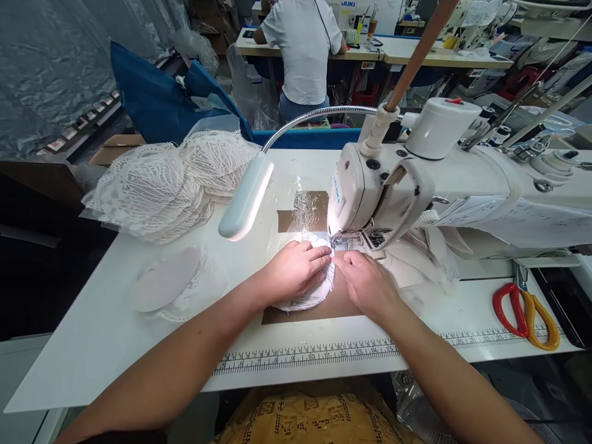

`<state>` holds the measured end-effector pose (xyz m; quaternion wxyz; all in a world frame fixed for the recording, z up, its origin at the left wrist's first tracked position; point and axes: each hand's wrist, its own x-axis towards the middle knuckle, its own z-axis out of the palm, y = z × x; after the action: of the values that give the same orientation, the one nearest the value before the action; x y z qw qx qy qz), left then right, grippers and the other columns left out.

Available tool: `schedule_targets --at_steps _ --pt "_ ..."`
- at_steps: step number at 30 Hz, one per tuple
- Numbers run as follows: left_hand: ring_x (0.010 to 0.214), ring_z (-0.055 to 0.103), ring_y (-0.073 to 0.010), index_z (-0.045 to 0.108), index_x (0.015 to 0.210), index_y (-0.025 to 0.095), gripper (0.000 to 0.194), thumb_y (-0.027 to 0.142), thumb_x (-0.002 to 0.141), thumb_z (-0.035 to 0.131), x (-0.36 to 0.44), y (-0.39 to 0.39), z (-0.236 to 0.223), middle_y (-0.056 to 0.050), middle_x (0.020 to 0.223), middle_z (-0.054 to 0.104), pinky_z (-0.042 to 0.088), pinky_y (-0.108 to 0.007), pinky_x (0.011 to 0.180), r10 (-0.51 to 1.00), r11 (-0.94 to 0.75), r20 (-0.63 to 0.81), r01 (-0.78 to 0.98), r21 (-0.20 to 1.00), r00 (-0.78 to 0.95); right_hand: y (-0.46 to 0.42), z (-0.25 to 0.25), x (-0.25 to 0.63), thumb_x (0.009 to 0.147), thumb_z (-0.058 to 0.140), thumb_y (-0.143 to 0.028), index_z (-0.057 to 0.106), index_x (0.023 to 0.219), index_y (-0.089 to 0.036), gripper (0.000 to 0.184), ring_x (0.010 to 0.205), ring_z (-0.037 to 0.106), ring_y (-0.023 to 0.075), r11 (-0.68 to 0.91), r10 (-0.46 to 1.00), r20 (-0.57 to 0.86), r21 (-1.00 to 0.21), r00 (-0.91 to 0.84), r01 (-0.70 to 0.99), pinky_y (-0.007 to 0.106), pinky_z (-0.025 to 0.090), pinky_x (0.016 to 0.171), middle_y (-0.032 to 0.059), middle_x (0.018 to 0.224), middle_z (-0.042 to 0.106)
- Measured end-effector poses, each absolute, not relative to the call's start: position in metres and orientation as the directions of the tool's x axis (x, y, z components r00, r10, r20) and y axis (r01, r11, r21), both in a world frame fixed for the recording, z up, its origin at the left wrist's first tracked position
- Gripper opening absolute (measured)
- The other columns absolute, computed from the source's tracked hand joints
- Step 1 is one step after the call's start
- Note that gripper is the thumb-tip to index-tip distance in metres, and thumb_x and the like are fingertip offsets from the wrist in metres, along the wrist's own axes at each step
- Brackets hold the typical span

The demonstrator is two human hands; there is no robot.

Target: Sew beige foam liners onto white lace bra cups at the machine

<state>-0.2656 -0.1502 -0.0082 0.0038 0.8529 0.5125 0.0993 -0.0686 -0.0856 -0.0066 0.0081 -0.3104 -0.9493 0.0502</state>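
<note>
My left hand (296, 270) lies flat, fingers together, on a white lace piece (308, 299) in front of the needle of a white sewing machine (416, 185). My right hand (365, 280) rests beside it on the right, fingers stretched toward the presser foot (342, 243), pressing the same lace. The fingertips of both hands almost meet just below the needle. Neither hand grips anything; both press the fabric onto the table (115, 333).
A pile of white lace cups (171, 185) sits at the back left, single cups (166, 287) nearer. A gooseneck lamp (245, 197) hangs over the table. Red and yellow scissors (525, 311) lie at the right. A ruler strip (324, 354) runs along the front edge. A person in white (303, 49) works behind.
</note>
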Motion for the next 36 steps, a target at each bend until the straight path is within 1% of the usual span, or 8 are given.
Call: schedule_targets --at_steps 6,10,14,21,27,32,36 --pt "0.094 0.057 -0.0263 0.062 0.125 0.010 0.040 0.031 0.095 0.046 -0.267 -0.147 -0.009 -0.015 0.132 0.059 0.047 -0.040 0.077 0.883 -0.461 0.160 0.880 0.116 0.442 -0.085 -0.009 -0.071 0.090 0.040 -0.012 0.063 0.124 -0.020 0.042 0.083 0.056 0.0207 0.797 0.600 0.011 -0.091 -0.800 0.597 0.031 0.037 0.067 0.0077 0.099 0.066" --pt "0.094 0.056 -0.0258 0.061 0.126 0.011 0.038 0.026 0.096 0.043 -0.267 -0.145 -0.008 -0.015 0.129 0.060 0.047 -0.040 0.078 0.882 -0.461 0.179 0.877 0.140 0.435 -0.084 -0.010 -0.073 0.089 0.040 -0.012 0.063 0.123 -0.020 0.041 0.084 0.057 0.0207 0.796 0.603 0.022 -0.089 -0.798 0.599 0.031 0.037 0.067 0.0080 0.099 0.066" --pt "0.100 0.056 -0.0255 0.060 0.127 0.012 0.037 0.020 0.096 0.041 -0.268 -0.143 -0.010 -0.014 0.129 0.061 0.046 -0.039 0.083 0.884 -0.459 0.192 0.871 0.173 0.427 -0.084 -0.011 -0.073 0.090 0.038 -0.012 0.064 0.122 -0.020 0.041 0.082 0.056 0.0205 0.802 0.595 0.028 -0.095 -0.804 0.590 0.031 0.037 0.067 0.0084 0.097 0.066" --pt "0.103 0.055 -0.0259 0.061 0.124 0.010 0.035 0.020 0.095 0.044 -0.268 -0.143 -0.011 -0.013 0.129 0.061 0.046 -0.040 0.088 0.876 -0.473 0.209 0.860 0.192 0.435 -0.084 -0.012 -0.072 0.088 0.040 -0.011 0.063 0.124 -0.021 0.043 0.081 0.055 0.0196 0.805 0.591 0.056 -0.107 -0.805 0.584 0.030 0.035 0.065 0.0077 0.097 0.066" --pt "0.109 0.055 -0.0255 0.060 0.124 0.011 0.034 0.019 0.096 0.044 -0.271 -0.141 -0.016 -0.014 0.128 0.061 0.047 -0.040 0.089 0.870 -0.483 0.228 0.848 0.218 0.437 -0.083 -0.011 -0.070 0.087 0.041 -0.010 0.066 0.118 -0.022 0.042 0.078 0.055 0.0180 0.806 0.586 0.060 -0.146 -0.808 0.574 0.028 0.035 0.063 0.0063 0.092 0.066" --pt "0.105 0.057 -0.0259 0.062 0.122 0.011 0.033 0.023 0.098 0.043 -0.273 -0.139 -0.016 -0.015 0.126 0.063 0.049 -0.042 0.088 0.868 -0.473 0.274 0.857 0.206 0.413 -0.081 -0.010 -0.072 0.087 0.040 -0.010 0.063 0.125 -0.018 0.045 0.088 0.057 0.0198 0.800 0.587 0.033 -0.174 -0.809 0.574 0.029 0.039 0.069 0.0083 0.102 0.068" --pt "0.107 0.057 -0.0265 0.063 0.120 0.012 0.032 0.026 0.097 0.046 -0.274 -0.138 -0.016 -0.016 0.123 0.064 0.048 -0.043 0.089 0.882 -0.434 0.294 0.879 0.198 0.369 -0.079 -0.009 -0.075 0.088 0.040 -0.009 0.060 0.129 -0.020 0.047 0.091 0.057 0.0207 0.795 0.591 0.014 -0.180 -0.807 0.579 0.029 0.041 0.071 0.0087 0.104 0.068"
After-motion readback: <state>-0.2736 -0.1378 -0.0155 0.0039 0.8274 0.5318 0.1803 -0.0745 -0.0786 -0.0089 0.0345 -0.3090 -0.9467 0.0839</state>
